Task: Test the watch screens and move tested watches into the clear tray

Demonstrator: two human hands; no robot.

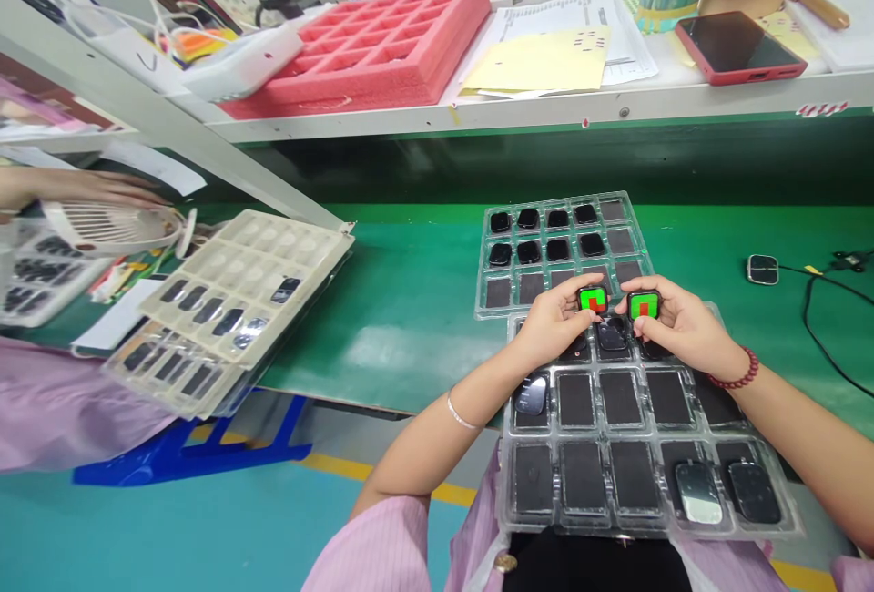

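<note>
Above the near clear plastic tray (591, 433), my left hand (556, 319) is closed on a smartwatch body (592, 300) with a lit green and red screen. Close beside it, my right hand (675, 323) grips a second smartwatch body (644, 305), its screen lit in the same colours. In the near tray, dark watch bodies (613, 334) sit in some compartments, partly behind my hands, and two more (755, 492) lie at the bottom right. Just beyond, a far clear tray (482, 301) holds several black watch bodies (558, 249) in its upper two rows.
A square watch-like device (762, 270) with a black cable (809, 319) lies on the green bench at right. Stacked cream trays (266, 269) stand left, near a co-worker's hand (88, 187) and a white fan (113, 226). The shelf carries a pink foam tray (437, 64) and a phone (741, 45).
</note>
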